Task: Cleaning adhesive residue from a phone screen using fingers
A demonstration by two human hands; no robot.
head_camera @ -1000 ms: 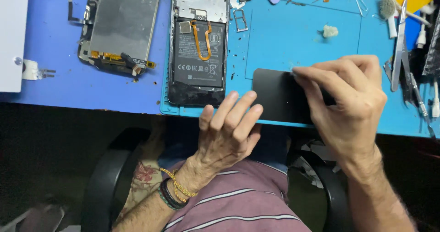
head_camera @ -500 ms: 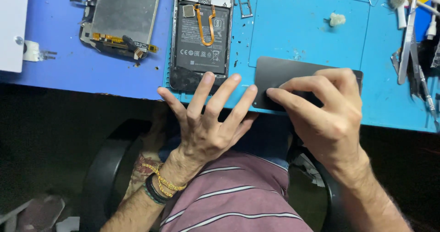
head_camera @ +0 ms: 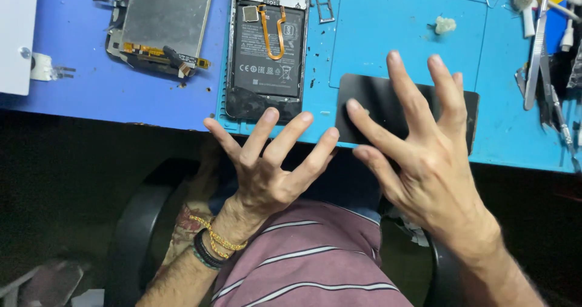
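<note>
Head view: both hands are seen spread, nothing gripped. The left hand [head_camera: 267, 173] is held palm-down at the near edge of the counter [head_camera: 73, 104], fingers fanned wide, fingertips over the front edge of the light-blue work mat [head_camera: 394, 34]. Yellow and dark bracelets [head_camera: 212, 246] are worn on its wrist. The right hand [head_camera: 424, 155] is likewise fanned open, fingers splayed over the black rectangular back cover [head_camera: 370, 101]; whether the fingertips are touching the cover or held just above it cannot be told.

The back cover is laid flat on the mat near its front edge, partly hidden by the right hand, its right end visible past the fingers.

An opened phone [head_camera: 267, 46], battery and orange flex cable exposed, is placed upright on the mat's left part, just beyond the left hand's fingertips and to the left of the cover. A second stripped phone frame [head_camera: 163, 22], metal plate up, is set to its left on the darker blue counter surface, slightly tilted. A small metal SIM tray [head_camera: 324, 7] is seen just right of the opened phone. A small pale wad [head_camera: 445, 24] is located beyond the cover. Tweezers [head_camera: 536, 46] and other tools are lined at the right edge. A striped maroon shirt [head_camera: 315, 264] is seen at the bottom.
</note>
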